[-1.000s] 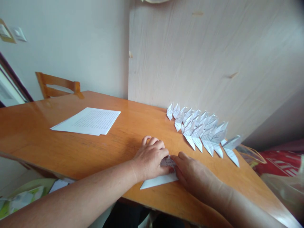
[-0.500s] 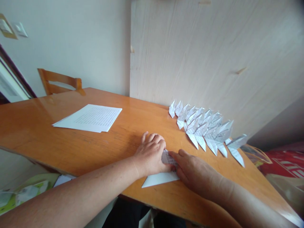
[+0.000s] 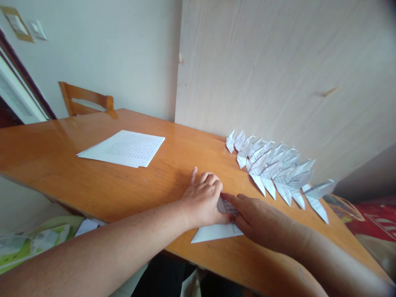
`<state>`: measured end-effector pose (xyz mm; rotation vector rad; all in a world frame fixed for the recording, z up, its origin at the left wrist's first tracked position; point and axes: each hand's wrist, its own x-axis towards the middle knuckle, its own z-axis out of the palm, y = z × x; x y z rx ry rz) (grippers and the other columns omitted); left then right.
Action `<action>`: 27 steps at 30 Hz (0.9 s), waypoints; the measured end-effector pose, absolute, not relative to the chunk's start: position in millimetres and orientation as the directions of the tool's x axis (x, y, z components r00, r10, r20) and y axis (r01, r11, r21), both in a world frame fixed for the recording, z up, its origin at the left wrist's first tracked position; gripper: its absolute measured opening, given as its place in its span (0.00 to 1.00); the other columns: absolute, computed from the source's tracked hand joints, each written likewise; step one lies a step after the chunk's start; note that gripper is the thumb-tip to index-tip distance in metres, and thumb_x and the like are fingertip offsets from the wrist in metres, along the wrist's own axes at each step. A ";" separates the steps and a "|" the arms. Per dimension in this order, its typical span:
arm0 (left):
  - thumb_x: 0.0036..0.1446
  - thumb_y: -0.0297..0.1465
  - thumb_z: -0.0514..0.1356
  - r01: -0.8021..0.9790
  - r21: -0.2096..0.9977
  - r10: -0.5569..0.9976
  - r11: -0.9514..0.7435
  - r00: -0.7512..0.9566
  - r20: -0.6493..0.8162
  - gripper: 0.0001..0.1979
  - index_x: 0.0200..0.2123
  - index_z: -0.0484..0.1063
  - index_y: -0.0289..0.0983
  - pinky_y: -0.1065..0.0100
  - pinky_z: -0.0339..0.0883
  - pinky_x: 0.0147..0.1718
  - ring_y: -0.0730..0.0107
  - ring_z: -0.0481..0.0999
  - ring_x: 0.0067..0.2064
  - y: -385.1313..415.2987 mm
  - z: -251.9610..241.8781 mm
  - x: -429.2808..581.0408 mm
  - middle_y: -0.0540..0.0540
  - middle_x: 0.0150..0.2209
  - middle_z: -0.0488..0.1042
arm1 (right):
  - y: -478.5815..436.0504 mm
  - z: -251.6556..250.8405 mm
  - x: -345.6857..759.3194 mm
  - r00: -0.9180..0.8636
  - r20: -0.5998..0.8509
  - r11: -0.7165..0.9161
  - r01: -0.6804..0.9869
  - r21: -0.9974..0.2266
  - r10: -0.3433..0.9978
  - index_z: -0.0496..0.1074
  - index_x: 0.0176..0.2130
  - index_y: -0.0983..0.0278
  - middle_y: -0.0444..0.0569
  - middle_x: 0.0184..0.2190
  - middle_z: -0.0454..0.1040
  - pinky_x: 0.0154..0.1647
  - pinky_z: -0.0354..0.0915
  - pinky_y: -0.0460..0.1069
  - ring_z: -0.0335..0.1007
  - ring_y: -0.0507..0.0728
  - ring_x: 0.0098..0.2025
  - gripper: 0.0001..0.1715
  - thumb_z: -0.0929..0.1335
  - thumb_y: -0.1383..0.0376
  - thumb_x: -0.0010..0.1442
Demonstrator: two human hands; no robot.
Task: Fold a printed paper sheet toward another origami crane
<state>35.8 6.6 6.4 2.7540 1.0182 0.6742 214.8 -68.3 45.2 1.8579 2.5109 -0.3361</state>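
Note:
A sheet of printed paper, partly folded, lies on the table near its front edge. My left hand bends over its left part, with the fingers closed at the far edge, the thumb across the printed face and the little finger sticking up. From the right, my right hand closes on the same paper. Its index finger reaches along the far edge to the left fingertips, and its thumb is near the left thumb. Both hands cover much of the paper, so its full folded shape is hidden.
Several folded paper pieces stand in rows at the back right. A stack of printed sheets lies left on the wooden table. Behind are a chair and a wooden panel. A red bag is at right.
The view has shifted slightly, moving everything a little to the right. My right index finger has slid along the paper's far edge toward my left fingers. Both hands stay on the paper.

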 end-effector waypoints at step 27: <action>0.53 0.51 0.66 0.442 0.290 0.526 -0.849 0.766 0.369 0.32 0.54 0.63 0.40 0.32 0.34 0.64 0.49 0.68 0.56 5.3 6.6 35.1 0.43 0.49 0.76 | -59.2 44.6 233.9 -0.412 -0.087 0.339 0.838 -0.427 0.907 0.74 0.46 0.62 0.46 0.38 0.78 0.39 0.64 0.47 0.73 0.55 0.37 0.18 0.63 0.74 0.58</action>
